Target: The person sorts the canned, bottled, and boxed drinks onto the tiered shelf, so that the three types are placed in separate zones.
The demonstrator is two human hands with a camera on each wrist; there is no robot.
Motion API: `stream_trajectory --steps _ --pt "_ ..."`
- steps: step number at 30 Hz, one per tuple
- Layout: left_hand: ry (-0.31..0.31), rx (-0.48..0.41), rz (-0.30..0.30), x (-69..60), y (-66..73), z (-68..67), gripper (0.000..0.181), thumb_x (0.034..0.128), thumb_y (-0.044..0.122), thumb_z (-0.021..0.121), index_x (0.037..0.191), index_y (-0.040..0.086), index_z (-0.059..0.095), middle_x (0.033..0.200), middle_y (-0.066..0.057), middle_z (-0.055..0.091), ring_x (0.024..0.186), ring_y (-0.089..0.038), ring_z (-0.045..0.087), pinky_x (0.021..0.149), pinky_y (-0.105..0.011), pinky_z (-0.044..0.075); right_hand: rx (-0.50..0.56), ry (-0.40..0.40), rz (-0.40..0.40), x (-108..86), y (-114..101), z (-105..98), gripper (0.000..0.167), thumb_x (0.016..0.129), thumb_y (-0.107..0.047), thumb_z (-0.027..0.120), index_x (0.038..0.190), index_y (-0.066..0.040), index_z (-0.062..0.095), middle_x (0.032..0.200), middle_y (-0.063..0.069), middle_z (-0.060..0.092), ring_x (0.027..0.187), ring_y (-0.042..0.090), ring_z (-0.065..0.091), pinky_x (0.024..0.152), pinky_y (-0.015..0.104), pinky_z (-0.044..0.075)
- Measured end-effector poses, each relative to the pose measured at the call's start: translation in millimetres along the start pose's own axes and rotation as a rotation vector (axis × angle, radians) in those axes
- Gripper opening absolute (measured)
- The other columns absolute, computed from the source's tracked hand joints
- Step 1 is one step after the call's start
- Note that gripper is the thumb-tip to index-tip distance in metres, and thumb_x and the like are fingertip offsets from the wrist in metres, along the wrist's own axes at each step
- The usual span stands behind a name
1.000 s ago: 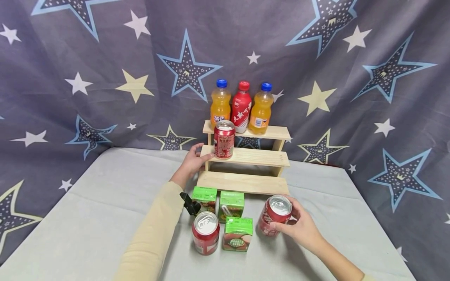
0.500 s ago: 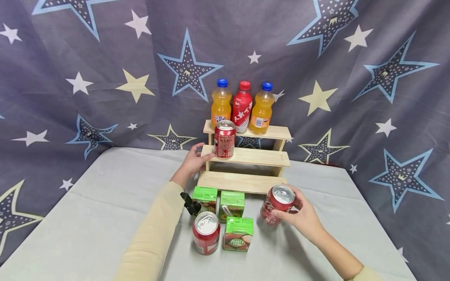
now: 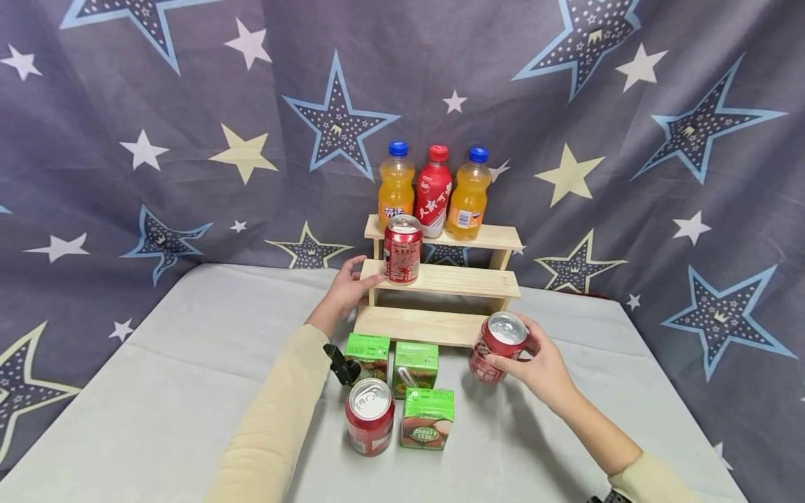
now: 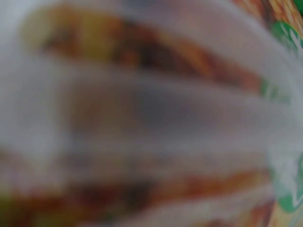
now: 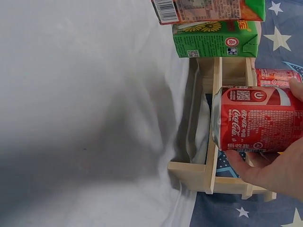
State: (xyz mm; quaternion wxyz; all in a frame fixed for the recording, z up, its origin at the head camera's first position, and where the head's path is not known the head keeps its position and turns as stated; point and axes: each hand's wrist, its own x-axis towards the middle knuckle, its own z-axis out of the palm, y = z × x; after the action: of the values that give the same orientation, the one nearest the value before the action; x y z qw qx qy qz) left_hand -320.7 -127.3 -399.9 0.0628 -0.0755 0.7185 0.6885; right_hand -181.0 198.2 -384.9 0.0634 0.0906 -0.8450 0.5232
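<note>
Head | right hand [image 3: 542, 367] curled round red can [image 3: 490, 355], above table [image 3: 157, 398] | left hand [image 3: 343, 292] gripping rack [image 3: 468, 281]

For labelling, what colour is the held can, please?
The can is mostly red; right wrist view is clearest.

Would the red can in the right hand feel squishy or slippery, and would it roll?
The red can looks smooth and shiny, so it might be slippery. It seems stiff: no dents show where the right hand grips it. It's round, so it would likely roll if laid on its side.
</note>
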Motion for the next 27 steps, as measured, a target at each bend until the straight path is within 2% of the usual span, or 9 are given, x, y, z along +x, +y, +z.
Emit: stream_trajectory --steps 7,14,21,27 --pt "-0.009 -0.002 0.008 -1.5 -0.1 0.0 0.071 0.0893 0.018 0.063 0.147 0.022 0.022 0.138 -0.02 0.042 0.122 -0.038 0.049 0.099 -0.053 0.043 -0.019 -0.003 0.0 10.9 -5 1 0.077 0.072 -0.015 0.082 0.137 -0.009 0.041 0.123 0.016 0.058 0.093 -0.003 0.055 0.079 0.021 0.051" --pt "-0.009 -0.001 0.009 -1.8 0.7 -0.1 0.071 0.0896 0.018 0.063 0.147 0.022 0.022 0.138 -0.02 0.041 0.122 -0.038 0.049 0.099 -0.053 0.044 -0.005 0.01 -0.022 24.8 -10 4 0.075 0.071 -0.014 0.082 0.135 -0.008 0.044 0.123 0.014 0.059 0.095 -0.003 0.055 0.083 0.017 0.047" --pt "-0.006 -0.004 0.004 -1.2 0.4 -0.7 0.071 0.0893 0.018 0.064 0.147 0.022 0.022 0.137 -0.02 0.042 0.122 -0.038 0.049 0.099 -0.052 0.044 0.004 -0.003 0.012 39.1 -17 8 0.079 0.073 -0.019 0.081 0.139 -0.01 0.039 0.126 0.014 0.057 0.106 0.015 0.055 0.086 0.02 0.047" --pt "-0.009 -0.007 0.001 -1.3 0.0 -0.9 0.07 0.0894 0.018 0.064 0.146 0.022 0.023 0.137 -0.02 0.041 0.122 -0.038 0.049 0.099 -0.053 0.044 0.037 0.009 0.013 50.5 -21 13 0.078 0.072 -0.019 0.082 0.138 -0.012 0.041 0.126 0.012 0.058 0.105 0.011 0.056 0.088 0.021 0.047"
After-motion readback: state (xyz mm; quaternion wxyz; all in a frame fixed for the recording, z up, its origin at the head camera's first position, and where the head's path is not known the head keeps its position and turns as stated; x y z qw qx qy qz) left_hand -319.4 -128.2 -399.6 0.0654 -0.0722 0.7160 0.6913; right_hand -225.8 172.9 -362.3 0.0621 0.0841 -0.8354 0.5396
